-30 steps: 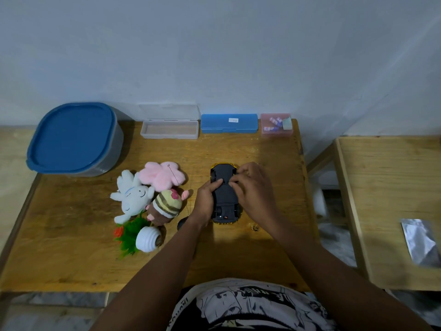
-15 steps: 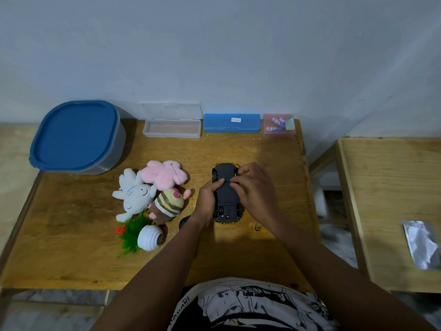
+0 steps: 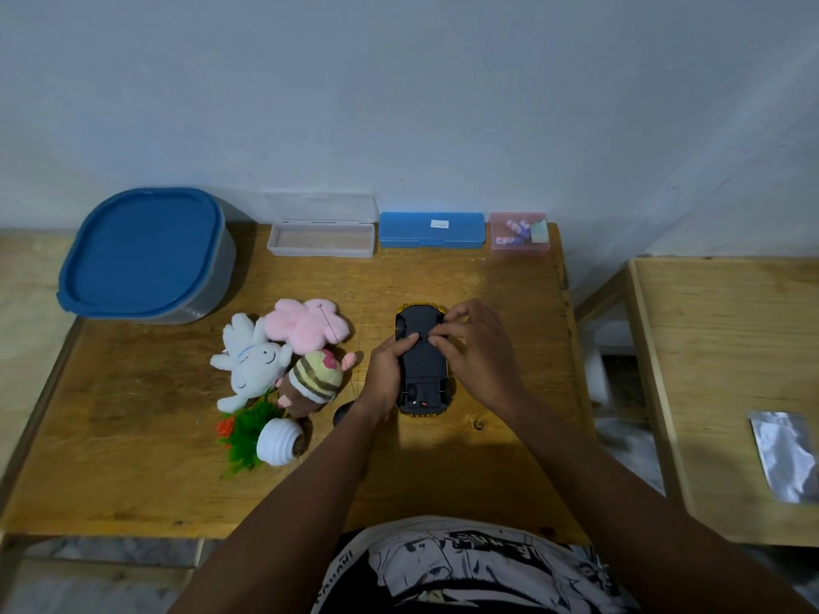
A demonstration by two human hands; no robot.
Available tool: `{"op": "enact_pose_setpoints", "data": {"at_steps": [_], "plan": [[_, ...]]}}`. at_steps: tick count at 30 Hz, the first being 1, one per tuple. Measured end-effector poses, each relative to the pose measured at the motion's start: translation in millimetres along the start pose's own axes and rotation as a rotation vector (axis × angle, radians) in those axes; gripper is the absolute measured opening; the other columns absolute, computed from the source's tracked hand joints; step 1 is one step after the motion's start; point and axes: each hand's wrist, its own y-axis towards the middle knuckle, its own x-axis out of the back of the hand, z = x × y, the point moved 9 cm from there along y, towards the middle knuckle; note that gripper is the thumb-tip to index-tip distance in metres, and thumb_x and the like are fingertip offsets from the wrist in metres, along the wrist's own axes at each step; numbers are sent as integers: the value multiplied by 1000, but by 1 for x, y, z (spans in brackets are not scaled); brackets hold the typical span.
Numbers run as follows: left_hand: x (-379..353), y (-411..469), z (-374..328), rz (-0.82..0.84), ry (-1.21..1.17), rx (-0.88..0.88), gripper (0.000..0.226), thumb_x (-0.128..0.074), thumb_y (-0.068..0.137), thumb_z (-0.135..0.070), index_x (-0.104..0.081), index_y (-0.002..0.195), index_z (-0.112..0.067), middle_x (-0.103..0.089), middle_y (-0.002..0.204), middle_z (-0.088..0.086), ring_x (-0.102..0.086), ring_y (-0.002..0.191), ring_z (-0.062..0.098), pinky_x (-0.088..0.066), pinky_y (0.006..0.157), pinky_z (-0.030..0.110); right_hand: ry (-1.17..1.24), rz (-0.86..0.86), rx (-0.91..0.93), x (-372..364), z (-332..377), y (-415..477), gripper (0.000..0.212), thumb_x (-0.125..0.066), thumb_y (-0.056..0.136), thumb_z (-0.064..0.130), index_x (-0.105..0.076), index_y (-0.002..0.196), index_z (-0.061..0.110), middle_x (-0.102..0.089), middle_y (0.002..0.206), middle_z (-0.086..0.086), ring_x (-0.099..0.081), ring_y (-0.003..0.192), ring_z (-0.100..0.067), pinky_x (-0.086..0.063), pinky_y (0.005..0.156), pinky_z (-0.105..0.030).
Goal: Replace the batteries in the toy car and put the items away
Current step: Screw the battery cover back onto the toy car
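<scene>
The yellow plastic toy car (image 3: 423,361) lies belly-up mid-way across the wooden table (image 3: 133,458), black underside towards me. I judge the job far from finished. The underside panel looks closed, I cannot tell whose cells are inside, and the small pink see-through battery box (image 3: 519,234) sits at the far edge. My left hand (image 3: 390,374) grips the car's flank, thumb on the panel. My right hand (image 3: 476,347) pinches near the front wheel, fingers curled.

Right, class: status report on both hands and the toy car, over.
Left hand grips toy car, upside down on table. Right hand pinches at its underside. Plush toys left, apart.
</scene>
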Motion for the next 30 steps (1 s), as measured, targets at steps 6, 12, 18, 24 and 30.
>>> {"op": "enact_pose_setpoints", "data": {"at_steps": [6, 12, 18, 24, 30], "plan": [[0, -1, -1, -17, -8, -1, 63, -66, 76, -37, -62, 125, 3, -68, 111, 24, -66, 95, 37, -51, 83, 45, 49, 18, -69, 2, 1, 3, 12, -71, 87, 29, -77, 92, 19, -53, 100, 3, -46, 102, -14, -41, 87, -28], [3, -3, -2, -39, -7, -32, 58, -68, 78, -35, -63, 122, 3, -69, 110, 24, -67, 95, 38, -53, 81, 43, 131, 22, -176, 4, -2, 6, 5, -73, 85, 28, -75, 85, 24, -50, 99, 6, -43, 102, -9, -38, 89, -26], [3, -4, -2, -43, -8, -38, 38, -59, 94, -18, -61, 125, 5, -67, 113, 26, -66, 96, 36, -55, 77, 38, 162, 10, -208, 2, -6, 5, 2, -76, 83, 28, -74, 83, 26, -49, 98, 6, -45, 103, -11, -39, 86, -26], [2, -6, -3, -52, 18, -54, 33, -56, 97, -16, -62, 123, 3, -68, 115, 26, -69, 94, 33, -57, 75, 36, 193, -99, -273, -2, -14, -3, 21, -79, 78, 28, -62, 90, 27, -46, 110, 0, -44, 108, -14, -42, 83, -26], [0, -6, -5, -27, 25, -78, 21, -53, 98, -13, -67, 114, -7, -72, 102, 14, -72, 85, 24, -57, 77, 39, 201, -272, -419, -4, -14, -21, 36, -79, 75, 27, -52, 100, 25, -42, 112, -1, -39, 107, -18, -41, 84, -35]]}}
